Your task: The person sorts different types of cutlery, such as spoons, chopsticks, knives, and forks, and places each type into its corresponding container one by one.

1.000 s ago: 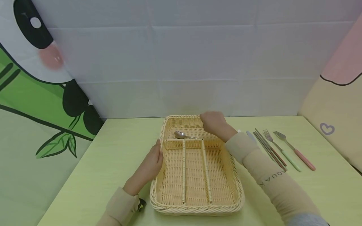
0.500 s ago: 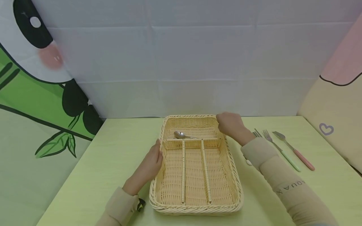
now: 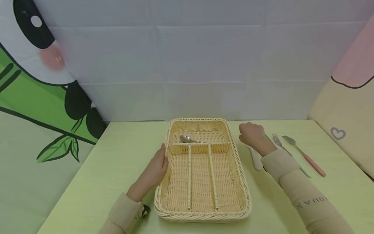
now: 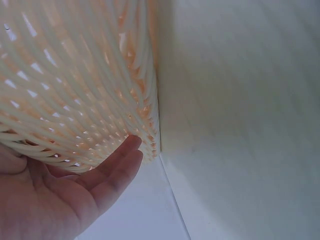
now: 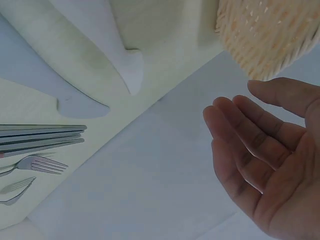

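A wicker basket point(image 3: 201, 216) with dividers stands on the table. One spoon point(image 3: 186, 139) lies in its back compartment, its handle on the cross divider. My left hand point(image 3: 153, 168) rests against the basket's left side, fingers extended along the outer wall in the left wrist view. My right hand point(image 3: 254, 136) is in the air just right of the basket's back corner. In the right wrist view its fingers are loosely bent around nothing. Below it are a white knife point(image 5: 132, 70), a bluish-grey knife point(image 5: 75, 102) and chopsticks point(image 5: 45, 134), partly hidden by the hand and sleeve in the head view.
Right of the right hand lie a green-handled fork point(image 3: 276, 140) and a pink-handled fork point(image 3: 315, 165), on a pale green table point(image 3: 96, 188). A pale cloth backdrop point(image 3: 198, 65) rises behind the table, and printed cloth sides flank it.
My right hand has moved right, from over the basket's back rim past the back right corner toward the cutlery. The left hand, basket and spoon stay in place.
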Available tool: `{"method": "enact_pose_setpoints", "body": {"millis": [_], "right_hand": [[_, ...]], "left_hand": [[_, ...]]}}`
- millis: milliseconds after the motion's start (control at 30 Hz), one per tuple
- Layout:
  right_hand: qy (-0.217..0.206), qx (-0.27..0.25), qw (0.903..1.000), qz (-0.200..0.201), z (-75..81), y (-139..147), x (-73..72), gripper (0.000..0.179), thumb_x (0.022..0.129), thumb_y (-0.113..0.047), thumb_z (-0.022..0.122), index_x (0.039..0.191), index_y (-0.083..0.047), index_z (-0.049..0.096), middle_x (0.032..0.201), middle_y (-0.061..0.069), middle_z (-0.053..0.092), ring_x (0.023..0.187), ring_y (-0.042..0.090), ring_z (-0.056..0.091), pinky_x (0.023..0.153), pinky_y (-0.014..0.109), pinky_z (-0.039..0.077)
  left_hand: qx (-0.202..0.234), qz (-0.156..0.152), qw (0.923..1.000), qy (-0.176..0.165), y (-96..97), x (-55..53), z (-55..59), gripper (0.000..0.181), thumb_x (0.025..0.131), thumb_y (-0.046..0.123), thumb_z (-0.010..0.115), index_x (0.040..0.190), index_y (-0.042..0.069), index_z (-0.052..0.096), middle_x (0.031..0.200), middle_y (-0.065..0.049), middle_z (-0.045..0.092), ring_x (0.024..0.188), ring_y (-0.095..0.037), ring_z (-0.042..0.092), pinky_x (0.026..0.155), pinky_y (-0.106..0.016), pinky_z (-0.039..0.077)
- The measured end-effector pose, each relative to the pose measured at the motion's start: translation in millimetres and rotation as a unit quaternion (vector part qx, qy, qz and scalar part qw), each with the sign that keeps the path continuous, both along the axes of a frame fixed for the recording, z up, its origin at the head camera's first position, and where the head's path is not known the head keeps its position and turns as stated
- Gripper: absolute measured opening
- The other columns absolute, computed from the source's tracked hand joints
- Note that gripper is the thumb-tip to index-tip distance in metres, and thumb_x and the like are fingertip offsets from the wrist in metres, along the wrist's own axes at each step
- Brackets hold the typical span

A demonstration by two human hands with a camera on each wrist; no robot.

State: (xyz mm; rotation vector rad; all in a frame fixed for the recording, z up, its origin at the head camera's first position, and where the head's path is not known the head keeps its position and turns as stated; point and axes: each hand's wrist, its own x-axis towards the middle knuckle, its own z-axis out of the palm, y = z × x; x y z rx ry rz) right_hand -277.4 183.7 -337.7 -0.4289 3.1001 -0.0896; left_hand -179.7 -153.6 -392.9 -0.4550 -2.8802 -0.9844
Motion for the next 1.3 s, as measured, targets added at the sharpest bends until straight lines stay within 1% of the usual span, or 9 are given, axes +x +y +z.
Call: {"method": "enact_pose_setpoints", "body": {"millis": [133, 200, 267, 367, 433, 567, 733, 867, 1300], "right_hand": [[-0.023, 0.006, 0.9997, -0.01, -5.6, 8, 1.8, 0.027, 0.085, -0.006, 0.052, 0.06, -0.011, 0.044, 0.052, -0.002, 0.03, 0.047, 0.011, 0.026, 0.045, 0.026, 0.024], [-0.031, 0.01, 0.9994, -0.013, -8.2, 12, 2.8, 0.019, 0.085, -0.007, 0.053, 0.066, -0.007, 0.052, 0.055, 0.0, 0.039, 0.047, 0.012, 0.031, 0.045, 0.027, 0.027], [-0.039, 0.012, 0.999, -0.015, -10.9, 15, 3.8, 0.012, 0.086, -0.007, 0.053, 0.077, -0.002, 0.059, 0.062, 0.005, 0.051, 0.049, 0.014, 0.038, 0.045, 0.027, 0.031], [-0.052, 0.014, 0.9984, -0.018, -15.2, 20, 5.0, 0.014, 0.086, -0.008, 0.053, 0.091, 0.001, 0.063, 0.078, 0.011, 0.062, 0.053, 0.017, 0.047, 0.048, 0.03, 0.038], [-0.06, 0.016, 0.9978, -0.021, -18.6, 22, 5.4, 0.014, 0.085, -0.009, 0.054, 0.09, 0.002, 0.062, 0.08, 0.014, 0.062, 0.056, 0.019, 0.05, 0.049, 0.032, 0.04], [-0.068, 0.013, 0.9972, -0.027, -25.9, 28, 5.8, 0.011, 0.085, -0.01, 0.055, 0.082, 0.0, 0.06, 0.071, 0.012, 0.057, 0.059, 0.022, 0.05, 0.051, 0.035, 0.041], [-0.058, -0.004, 0.9978, -0.031, -35.7, 33, 7.2, 0.011, 0.085, -0.007, 0.053, 0.08, 0.001, 0.059, 0.068, 0.012, 0.056, 0.058, 0.023, 0.051, 0.049, 0.034, 0.041], [-0.057, 0.0, 0.9977, -0.036, -42.6, 35, 7.2, 0.01, 0.084, -0.006, 0.054, 0.078, 0.0, 0.059, 0.068, 0.011, 0.056, 0.058, 0.022, 0.052, 0.048, 0.033, 0.041], [-0.054, 0.005, 0.9968, -0.059, -50.2, 34, 6.7, 0.01, 0.083, -0.003, 0.051, 0.079, 0.001, 0.059, 0.07, 0.013, 0.056, 0.061, 0.022, 0.052, 0.047, 0.033, 0.041]], "left_hand": [[0.001, -0.001, 1.0, 0.001, 0.3, -0.6, -0.1, 0.053, 0.098, 0.007, 0.028, 0.14, -0.016, 0.004, 0.143, -0.036, 0.02, 0.133, -0.044, 0.021, 0.106, -0.054, 0.026], [0.003, -0.003, 1.0, 0.005, 0.4, -0.7, 0.1, 0.053, 0.098, 0.007, 0.029, 0.14, -0.016, 0.004, 0.142, -0.036, 0.02, 0.133, -0.045, 0.021, 0.105, -0.055, 0.026], [0.004, -0.004, 1.0, 0.008, 0.4, -0.6, 0.2, 0.053, 0.098, 0.007, 0.029, 0.139, -0.017, 0.005, 0.142, -0.037, 0.02, 0.133, -0.045, 0.021, 0.105, -0.055, 0.026], [0.006, -0.004, 0.9999, 0.01, 0.1, -0.8, -0.1, 0.053, 0.098, 0.006, 0.029, 0.139, -0.018, 0.006, 0.141, -0.037, 0.02, 0.133, -0.046, 0.021, 0.105, -0.055, 0.026], [0.006, -0.003, 0.9999, 0.01, -0.2, -0.8, -0.5, 0.053, 0.098, 0.006, 0.029, 0.139, -0.018, 0.006, 0.141, -0.037, 0.02, 0.132, -0.046, 0.022, 0.105, -0.055, 0.026], [0.006, -0.003, 0.9999, 0.011, -0.7, -1.3, -1.1, 0.053, 0.098, 0.006, 0.029, 0.139, -0.017, 0.006, 0.142, -0.037, 0.02, 0.133, -0.046, 0.021, 0.105, -0.055, 0.026], [0.006, -0.007, 0.9998, 0.018, -0.7, -1.4, -1.3, 0.053, 0.098, 0.006, 0.03, 0.139, -0.018, 0.006, 0.141, -0.038, 0.02, 0.132, -0.046, 0.021, 0.105, -0.055, 0.026], [0.008, -0.006, 0.9999, 0.01, -0.7, -1.1, -0.4, 0.054, 0.098, 0.007, 0.029, 0.139, -0.017, 0.005, 0.142, -0.036, 0.019, 0.133, -0.045, 0.021, 0.106, -0.055, 0.025], [0.007, -0.006, 0.9999, -0.008, -0.6, -0.9, -0.6, 0.054, 0.099, 0.008, 0.028, 0.14, -0.015, 0.002, 0.143, -0.036, 0.017, 0.134, -0.045, 0.019, 0.106, -0.055, 0.024]]}}
